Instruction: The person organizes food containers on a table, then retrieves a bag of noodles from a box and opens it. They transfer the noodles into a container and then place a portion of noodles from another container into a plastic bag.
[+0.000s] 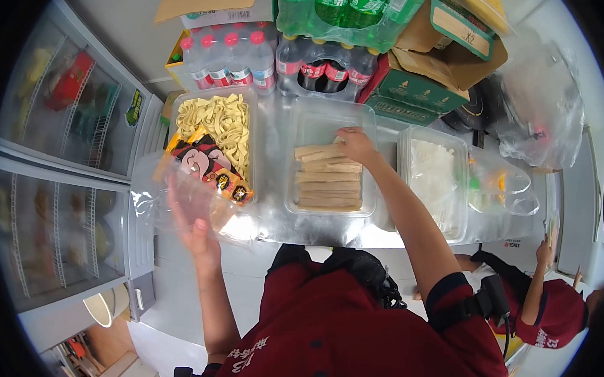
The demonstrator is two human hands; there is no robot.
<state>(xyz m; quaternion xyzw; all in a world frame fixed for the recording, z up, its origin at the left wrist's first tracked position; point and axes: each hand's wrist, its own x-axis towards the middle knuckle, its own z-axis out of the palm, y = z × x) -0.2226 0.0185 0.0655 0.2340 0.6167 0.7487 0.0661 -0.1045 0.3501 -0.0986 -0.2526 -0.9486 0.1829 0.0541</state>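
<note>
My right hand (355, 144) reaches into a clear plastic box, its fingers curled on the upper end of a stack of tan, flat strips (329, 186), possibly bean curd. The box (369, 205) stands mid-counter. At the counter's front left, my left hand (195, 234) holds a clear plastic bag (150, 199); its fingers show blurred through the film, thumb raised. Something beige shows through the bag's right side. Just behind the bag, another clear box (252, 119) contains wide yellow noodles (217, 117) and printed orange-and-black packets (205, 159).
Stacked clear boxes (459, 226) with whitish contents stand to the right, beside a plastic bag (501, 190). Bottle packs (324, 71) and cardboard cartons (421, 89) line the back. A glass-door fridge (70, 104) is at left. Another person (546, 307) stands at far right.
</note>
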